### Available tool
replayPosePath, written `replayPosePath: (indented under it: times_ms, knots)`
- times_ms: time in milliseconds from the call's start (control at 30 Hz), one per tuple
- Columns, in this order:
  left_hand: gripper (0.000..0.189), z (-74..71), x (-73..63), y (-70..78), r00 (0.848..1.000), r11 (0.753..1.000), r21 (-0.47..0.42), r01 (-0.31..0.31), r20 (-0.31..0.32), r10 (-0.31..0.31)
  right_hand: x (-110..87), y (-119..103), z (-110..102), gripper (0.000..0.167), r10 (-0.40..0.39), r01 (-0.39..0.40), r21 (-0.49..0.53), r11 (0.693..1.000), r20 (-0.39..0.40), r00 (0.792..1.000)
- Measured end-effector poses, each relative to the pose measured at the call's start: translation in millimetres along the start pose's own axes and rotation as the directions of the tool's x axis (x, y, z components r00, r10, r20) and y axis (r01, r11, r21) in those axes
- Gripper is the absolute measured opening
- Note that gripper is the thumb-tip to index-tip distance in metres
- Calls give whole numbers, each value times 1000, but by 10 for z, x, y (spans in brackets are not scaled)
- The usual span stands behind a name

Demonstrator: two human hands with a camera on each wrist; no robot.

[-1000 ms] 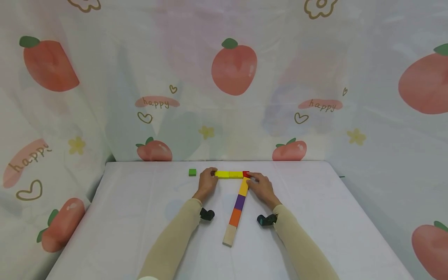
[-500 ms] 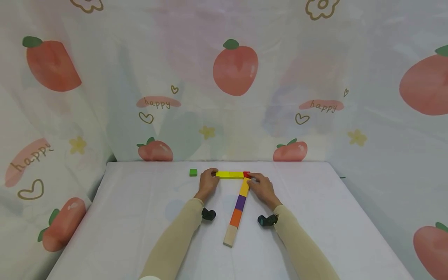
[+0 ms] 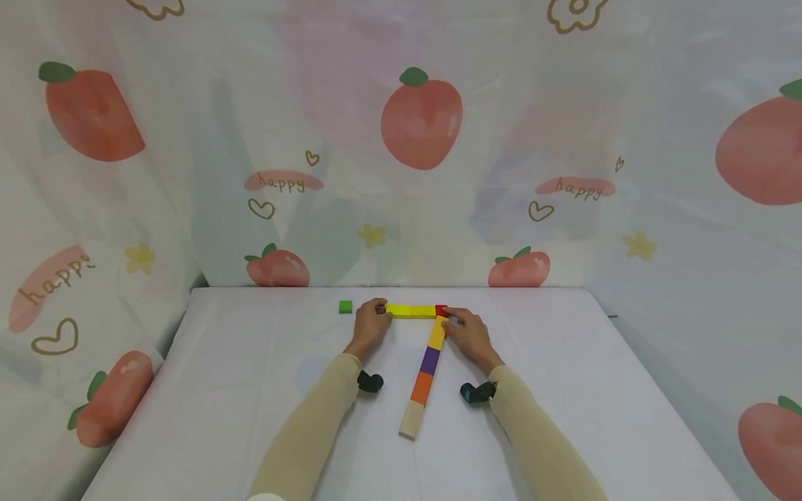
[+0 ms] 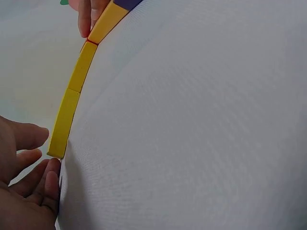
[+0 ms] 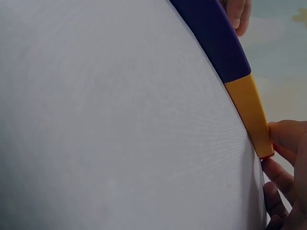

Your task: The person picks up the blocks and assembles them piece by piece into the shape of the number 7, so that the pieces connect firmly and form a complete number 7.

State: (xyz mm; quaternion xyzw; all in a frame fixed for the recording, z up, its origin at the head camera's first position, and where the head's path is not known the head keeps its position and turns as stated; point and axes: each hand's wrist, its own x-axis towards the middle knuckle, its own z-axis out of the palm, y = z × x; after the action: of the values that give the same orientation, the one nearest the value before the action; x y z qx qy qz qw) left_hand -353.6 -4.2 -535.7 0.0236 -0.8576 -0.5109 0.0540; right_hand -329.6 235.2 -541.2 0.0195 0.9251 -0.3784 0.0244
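Note:
In the head view, two yellow blocks (image 3: 410,312) lie end to end in a row across the table. My left hand (image 3: 370,327) is at their left end, fingertips (image 4: 53,165) beside the end face in the left wrist view. At the row's right end sits a small red block (image 3: 441,310), partly covered by my right hand (image 3: 471,337). Its fingertips touch the red block and the orange-yellow block (image 3: 437,335) below it. From there a purple block (image 3: 429,361), an orange block (image 3: 422,388) and a plain wooden block (image 3: 411,420) run in a slanting line towards me.
Left of my left hand, a green block (image 3: 345,307) stands apart on the white-covered table (image 3: 238,390). A fruit-patterned cloth (image 3: 351,125) rises right behind the table's far edge. Black cameras (image 3: 371,382) sit on both wrists.
The blocks keep their arrangement, and both hands stay at the two ends of the yellow row. Only a slight shift of the whole head view shows.

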Motion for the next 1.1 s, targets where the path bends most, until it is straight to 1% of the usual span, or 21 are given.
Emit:
replayPosePath:
  times_ms: [267,467,567,800,933,1100]
  knots:
    - [30,-116,-78,10,999,1000,-11,12,42,-11,7,-6,8,49,6,-6,3,1000,13,1000]
    - [28,-224,-114,41,998,1000,-9,-5,64,5,13,4,12,49,16,-16,13,1000,14,1000]
    - [27,-279,-130,62,998,1000,-2,-23,58,23,11,0,9,49,9,-10,8,1000,10,1000]
    - [26,-379,-167,86,994,995,18,-101,48,100,-4,-6,7,49,20,-20,5,1000,10,1000]
    - [26,-422,-194,103,992,993,13,-113,52,112,-4,-2,12,49,21,-21,4,1000,10,1000]
    - [25,-475,-232,128,990,990,13,-138,43,138,-2,-3,19,49,0,0,-11,1000,-1,1000]
